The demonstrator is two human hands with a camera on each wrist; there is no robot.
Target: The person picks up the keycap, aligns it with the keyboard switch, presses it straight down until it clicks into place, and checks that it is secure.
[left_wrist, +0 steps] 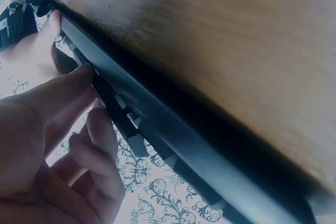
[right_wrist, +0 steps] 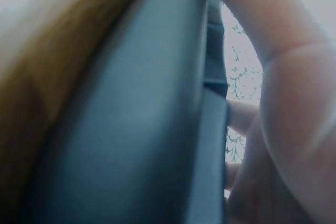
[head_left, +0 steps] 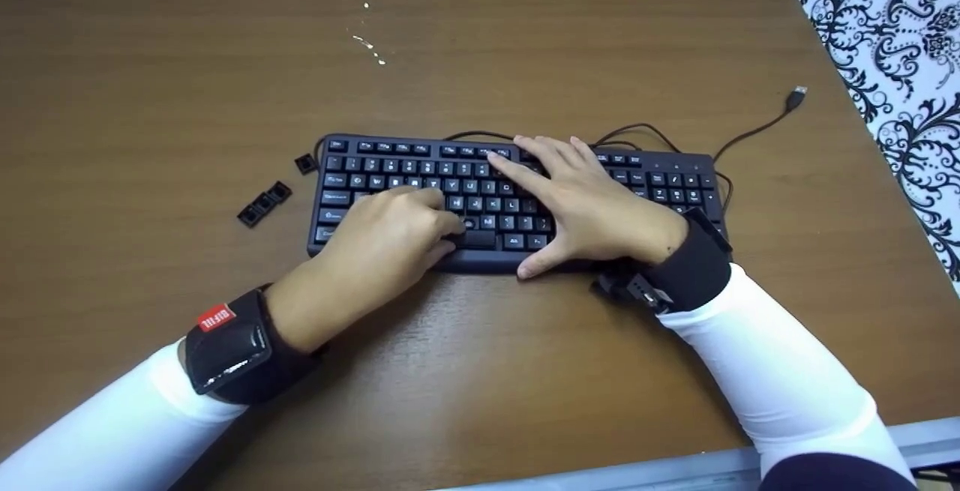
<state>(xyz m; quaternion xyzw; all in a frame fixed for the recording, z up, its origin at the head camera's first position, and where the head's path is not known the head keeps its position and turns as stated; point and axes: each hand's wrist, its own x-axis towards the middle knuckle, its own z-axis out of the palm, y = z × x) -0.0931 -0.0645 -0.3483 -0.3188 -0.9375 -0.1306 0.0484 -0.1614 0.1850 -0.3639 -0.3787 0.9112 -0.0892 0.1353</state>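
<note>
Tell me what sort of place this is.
Probably an indoor workspace: a wood-look tabletop, a corded keyboard with loose keycaps nearby, and a patterned surface beyond.

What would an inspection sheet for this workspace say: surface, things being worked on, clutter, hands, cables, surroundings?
Surface: brown wood-look table, small bright marks toward its far side.
Job's things: black keyboard; four loose keycaps off its left end.
Clutter: nothing seen.
Hands: left hand, fingers curled beside the space bar, whether pinching anything is unclear; right hand spread over the keyboard.
Cables: dark cord behind and beside the keyboard; its USB plug lies unconnected.
Surroundings: black-and-white patterned surface past the table's right edge.
</note>
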